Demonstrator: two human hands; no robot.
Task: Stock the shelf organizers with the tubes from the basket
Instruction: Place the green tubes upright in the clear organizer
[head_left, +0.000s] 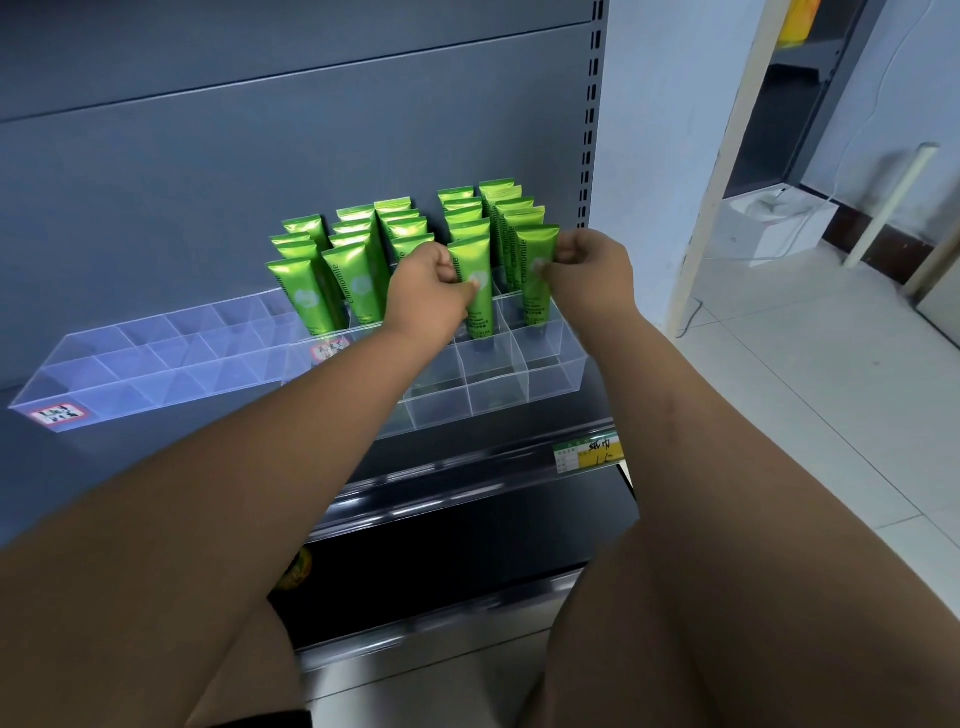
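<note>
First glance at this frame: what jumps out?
Bright green tubes stand packed in the back rows of the right clear organizer. The left hand grips one front tube; the right hand grips another. The left organizer beside it shows no tubes.

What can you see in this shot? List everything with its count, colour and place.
tubes: about twenty, green, upright in rows in organizer cells
left organizer: one, clear, shelf's left
right organizer: one, clear, shelf's right, front cells empty
labels: two, red and white, organizer fronts
price tag: one, green and yellow, shelf edge
shelf unit: one, grey, straight ahead
box: one, white, floor at right
left grip: one, bare hand, pinches the front tube, second column from right
right grip: one, bare hand, holds the end tube, rightmost column's front
</note>
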